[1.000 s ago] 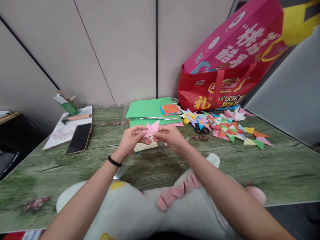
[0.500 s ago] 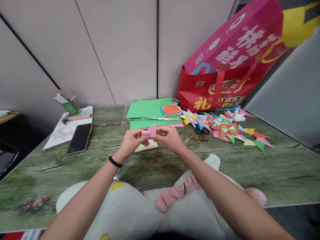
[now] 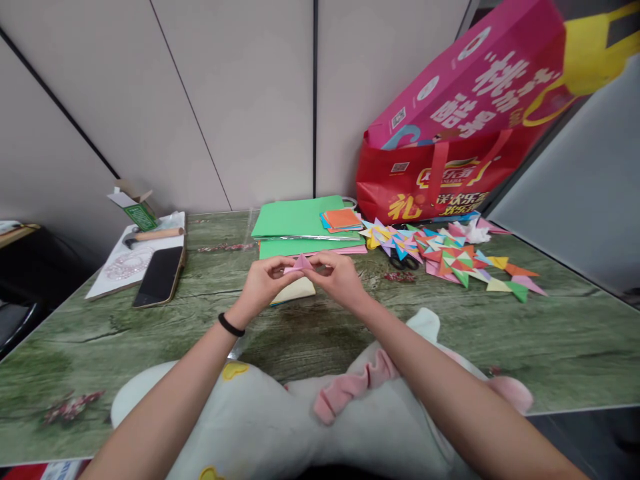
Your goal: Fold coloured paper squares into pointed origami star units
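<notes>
A small folded pink paper [image 3: 301, 264] is held between my two hands, its peak pointing up. My left hand [image 3: 263, 283] pinches its left end, and my right hand [image 3: 337, 277] pinches the right end. Just below and behind the fingers lies a pale yellow stack of paper [image 3: 297, 291] on the table. Beyond my hands are green sheets [image 3: 295, 218] with small squares, orange on top [image 3: 343, 219], resting on them. Folded multicoloured paper pieces [image 3: 455, 257] are spread to the right.
Black-handled scissors [image 3: 404, 261] lie by the folded pieces. A red bag [image 3: 395, 180] stands at the back right. On the left are a phone [image 3: 159, 277], a hammer [image 3: 160, 234], a white board [image 3: 107, 281] and a green box [image 3: 141, 215]. A plush cushion [image 3: 270, 413] is at the front edge.
The pink paper's peak has become lower and more centred between my hands. My fingers have shifted slightly around it, both hands still gripping its ends.
</notes>
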The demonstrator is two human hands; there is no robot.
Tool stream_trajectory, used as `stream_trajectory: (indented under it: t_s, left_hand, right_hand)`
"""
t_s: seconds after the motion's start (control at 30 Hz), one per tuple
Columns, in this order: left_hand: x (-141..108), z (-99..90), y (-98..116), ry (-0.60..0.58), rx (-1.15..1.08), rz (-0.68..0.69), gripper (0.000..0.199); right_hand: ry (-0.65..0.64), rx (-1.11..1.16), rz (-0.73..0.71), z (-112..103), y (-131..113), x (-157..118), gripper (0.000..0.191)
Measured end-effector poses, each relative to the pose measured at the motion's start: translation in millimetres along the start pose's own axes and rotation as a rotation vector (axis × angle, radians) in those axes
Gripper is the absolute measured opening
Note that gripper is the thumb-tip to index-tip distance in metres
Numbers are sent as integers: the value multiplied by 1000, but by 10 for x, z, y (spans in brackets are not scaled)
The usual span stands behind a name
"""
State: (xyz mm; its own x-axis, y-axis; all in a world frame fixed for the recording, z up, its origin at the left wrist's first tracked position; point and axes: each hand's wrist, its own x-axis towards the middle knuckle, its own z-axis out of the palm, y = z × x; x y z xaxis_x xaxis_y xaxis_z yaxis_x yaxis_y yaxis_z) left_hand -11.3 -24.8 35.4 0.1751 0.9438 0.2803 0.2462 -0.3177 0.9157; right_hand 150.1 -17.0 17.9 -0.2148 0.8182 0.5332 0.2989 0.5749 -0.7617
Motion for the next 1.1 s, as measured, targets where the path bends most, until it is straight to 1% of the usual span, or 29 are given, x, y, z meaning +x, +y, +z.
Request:
stream_trajectory:
  t_s: [0.13,0.27,0.37,0.53,0.67,0.87,1.0,1.1]
  left_hand:
    - [-6,1,-47,50,131,127,23]
    - [-22,-3,-52,65,227,224,19]
    - [-30,-6,-44,60,238,253,20]
    - [-30,-9,-41,67,247,252,19]
    - [-29,-11,-28,89,263,230,18]
    - [-39,-3,21,86,211,143,19]
    - [-30,-9,56,67,125,35,18]
    - [-8,-24,53,55,50,-56,19]
  right_hand:
    - [35,5,-50,8,-5,-3,12]
    - [45,53,-87,20,9,-13,10]
    - [53,70,-85,26,12,-18,9]
    - [47,60,-86,27,0,-15,9]
    - [36,54,-96,29,-5,-13,8]
    - [20,58,-70,39,4,-21,8]
    - [-16,118,0,48,26,-14,8]
    - [-78,220,107,56,43,4,10]
